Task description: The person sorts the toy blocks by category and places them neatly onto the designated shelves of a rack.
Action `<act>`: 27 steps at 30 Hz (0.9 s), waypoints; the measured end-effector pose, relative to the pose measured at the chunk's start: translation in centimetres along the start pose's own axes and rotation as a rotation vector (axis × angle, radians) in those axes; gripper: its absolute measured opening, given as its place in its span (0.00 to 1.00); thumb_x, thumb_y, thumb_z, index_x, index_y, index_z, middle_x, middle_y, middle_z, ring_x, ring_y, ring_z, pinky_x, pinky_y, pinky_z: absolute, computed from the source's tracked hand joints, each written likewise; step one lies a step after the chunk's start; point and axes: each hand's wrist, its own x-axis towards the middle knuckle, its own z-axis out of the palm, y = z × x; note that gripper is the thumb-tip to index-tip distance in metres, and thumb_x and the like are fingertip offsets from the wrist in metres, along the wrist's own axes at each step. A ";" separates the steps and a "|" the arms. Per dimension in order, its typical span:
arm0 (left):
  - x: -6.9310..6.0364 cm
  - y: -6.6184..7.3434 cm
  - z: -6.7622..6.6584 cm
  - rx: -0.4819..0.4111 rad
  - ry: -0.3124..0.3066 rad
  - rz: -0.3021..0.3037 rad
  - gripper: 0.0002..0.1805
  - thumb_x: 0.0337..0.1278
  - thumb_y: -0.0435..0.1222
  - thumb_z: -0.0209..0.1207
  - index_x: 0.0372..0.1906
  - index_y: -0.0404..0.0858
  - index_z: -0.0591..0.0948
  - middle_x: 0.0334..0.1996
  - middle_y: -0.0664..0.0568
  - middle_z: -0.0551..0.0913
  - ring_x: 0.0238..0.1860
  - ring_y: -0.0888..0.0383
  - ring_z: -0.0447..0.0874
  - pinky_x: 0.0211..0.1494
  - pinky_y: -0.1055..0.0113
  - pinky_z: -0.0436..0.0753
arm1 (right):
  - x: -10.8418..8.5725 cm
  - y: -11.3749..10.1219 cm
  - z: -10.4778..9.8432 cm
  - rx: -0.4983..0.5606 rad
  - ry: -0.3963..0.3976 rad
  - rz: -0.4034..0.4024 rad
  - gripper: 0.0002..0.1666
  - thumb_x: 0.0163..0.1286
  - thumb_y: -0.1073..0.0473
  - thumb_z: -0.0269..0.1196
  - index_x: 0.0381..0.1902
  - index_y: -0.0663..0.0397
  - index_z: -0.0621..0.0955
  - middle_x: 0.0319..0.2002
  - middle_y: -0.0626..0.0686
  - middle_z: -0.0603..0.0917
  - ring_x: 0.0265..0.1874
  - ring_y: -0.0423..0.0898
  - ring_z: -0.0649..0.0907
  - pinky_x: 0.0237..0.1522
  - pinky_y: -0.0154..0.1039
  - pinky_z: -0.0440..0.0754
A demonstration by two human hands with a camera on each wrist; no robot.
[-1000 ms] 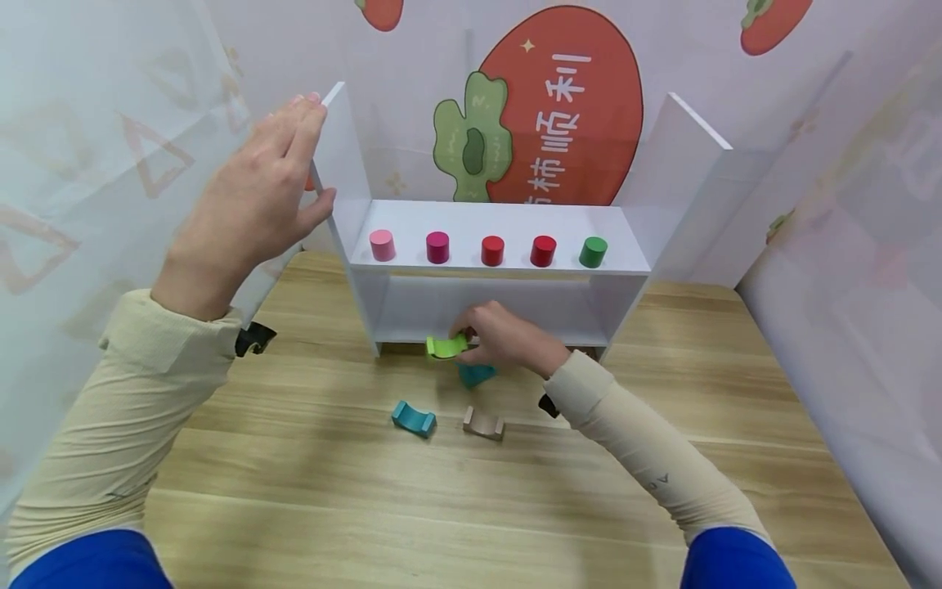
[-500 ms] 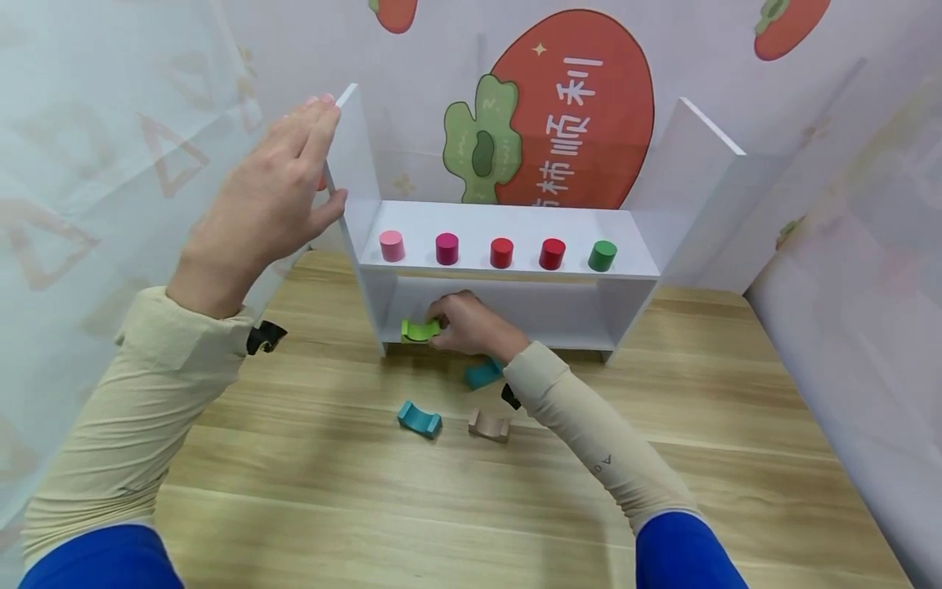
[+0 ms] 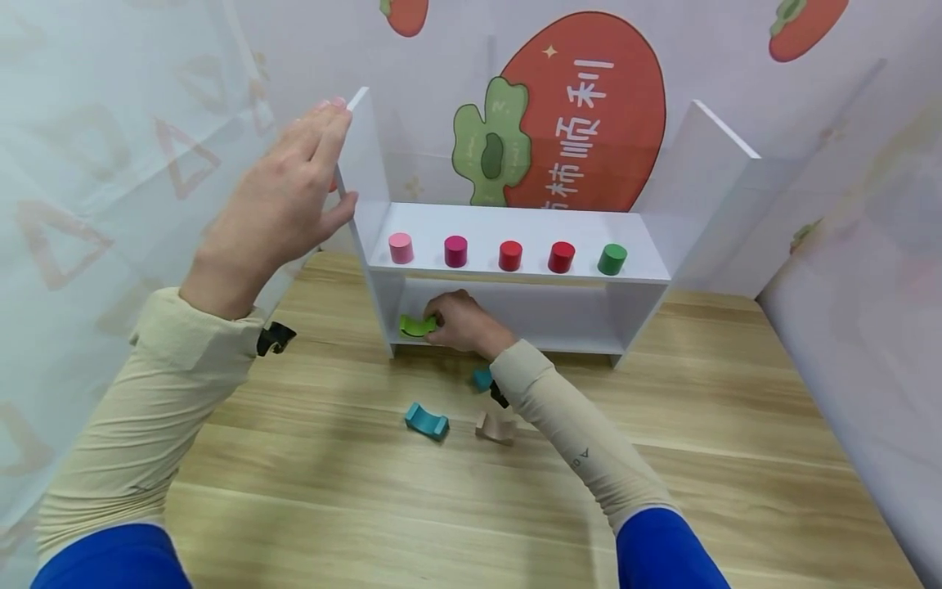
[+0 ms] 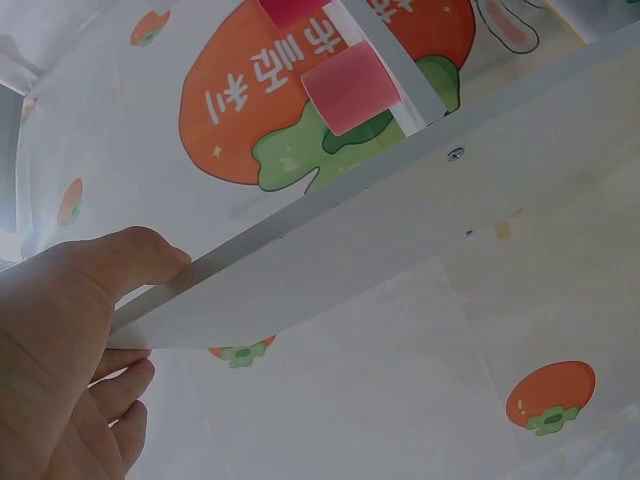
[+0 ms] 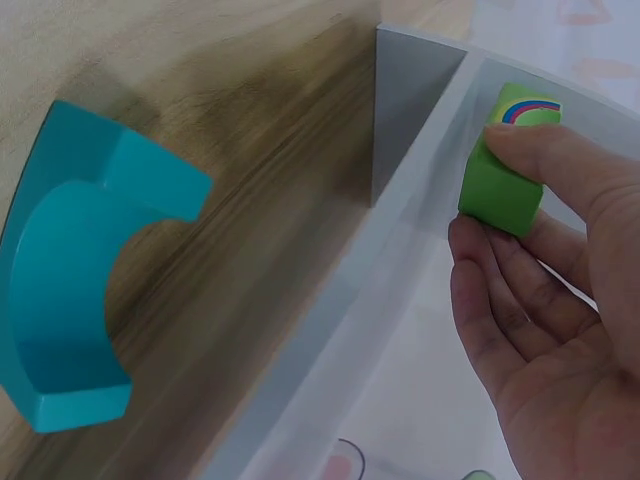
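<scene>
The left hand (image 3: 275, 196) grips the upper left side panel of the white shelf (image 3: 515, 214); in the left wrist view, the thumb of that hand (image 4: 70, 330) lies on one face of the panel, the other fingers behind it. Pinched in the right hand (image 3: 464, 321) is a green curved block (image 3: 416, 326), at the left end of the lower shelf. The right wrist view shows the thumb of the right hand (image 5: 560, 270) on the green block (image 5: 500, 190), fingertips at its lower side. Whether the block rests on the shelf, I cannot tell.
Several cylinders stand on the upper shelf, from a pink one (image 3: 401, 248) to a green one (image 3: 612, 259). In front of the shelf lie a teal curved block (image 3: 427, 422), a tan one (image 3: 495, 428) and another teal piece (image 3: 482, 379), partly behind the right wrist.
The right hand has carried the green block leftward and into the left end of the lower shelf. The left hand keeps its grip on the side panel.
</scene>
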 end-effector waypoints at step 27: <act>0.0 0.1 0.0 0.004 -0.024 -0.014 0.45 0.64 0.28 0.65 0.82 0.27 0.57 0.81 0.32 0.61 0.84 0.39 0.57 0.91 0.53 0.53 | -0.2 0.4 0.1 -0.007 -0.024 0.056 0.23 0.69 0.55 0.72 0.58 0.60 0.86 0.48 0.55 0.88 0.45 0.48 0.82 0.53 0.40 0.87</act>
